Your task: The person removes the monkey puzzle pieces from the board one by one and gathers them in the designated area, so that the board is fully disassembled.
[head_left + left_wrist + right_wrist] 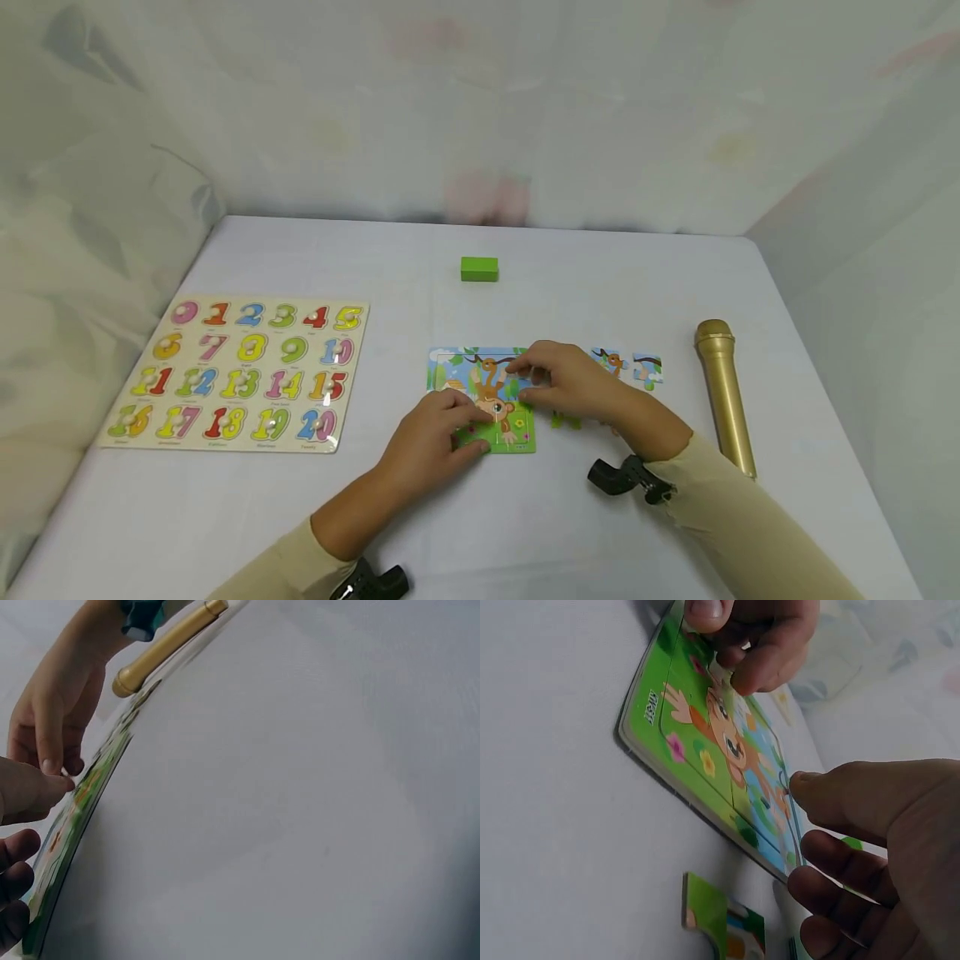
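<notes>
A monkey jigsaw puzzle (495,429) lies flat in its board on the white table, most of its picture in place. My left hand (431,437) rests at its front left, fingertips touching the picture; in the right wrist view the left fingers (769,664) are loosely bent over the board. At the upper right edge, my right hand (573,379) touches the puzzle with thumb and fingertips. Nothing shows between the right fingers (829,870) in the right wrist view. Loose puzzle pieces (647,369) lie right of the board, some partly hidden by the right hand and forearm.
A number peg board (247,375) lies on the left. Behind the puzzle sits a green block (479,269). Beside the right forearm lies a gold microphone-shaped object (723,392). Pale curtains (480,108) hang along the table's back and sides.
</notes>
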### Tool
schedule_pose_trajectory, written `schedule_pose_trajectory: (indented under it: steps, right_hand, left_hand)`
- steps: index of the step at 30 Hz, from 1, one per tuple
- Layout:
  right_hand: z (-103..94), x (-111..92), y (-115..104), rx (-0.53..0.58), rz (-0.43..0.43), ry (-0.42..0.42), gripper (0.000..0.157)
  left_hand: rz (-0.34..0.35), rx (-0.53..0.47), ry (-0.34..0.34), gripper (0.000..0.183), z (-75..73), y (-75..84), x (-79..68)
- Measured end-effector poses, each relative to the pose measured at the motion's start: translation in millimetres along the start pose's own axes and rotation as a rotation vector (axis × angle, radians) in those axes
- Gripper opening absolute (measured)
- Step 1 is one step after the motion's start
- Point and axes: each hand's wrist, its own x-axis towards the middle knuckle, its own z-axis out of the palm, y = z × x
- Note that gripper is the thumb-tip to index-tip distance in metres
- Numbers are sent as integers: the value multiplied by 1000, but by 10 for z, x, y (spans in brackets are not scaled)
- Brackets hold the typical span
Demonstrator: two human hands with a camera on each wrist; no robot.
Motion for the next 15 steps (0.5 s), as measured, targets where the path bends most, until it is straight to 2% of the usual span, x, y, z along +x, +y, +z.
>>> schedule_pose_trajectory:
  steps: [5, 15]
  right_hand:
    - [44, 67, -16, 3, 1, -28, 32]
    - [50, 150, -120, -59, 86, -117, 43]
  left_hand:
    - [8, 2, -9, 27, 60, 41, 30]
    - [-5, 82, 4, 30, 142, 48, 55]
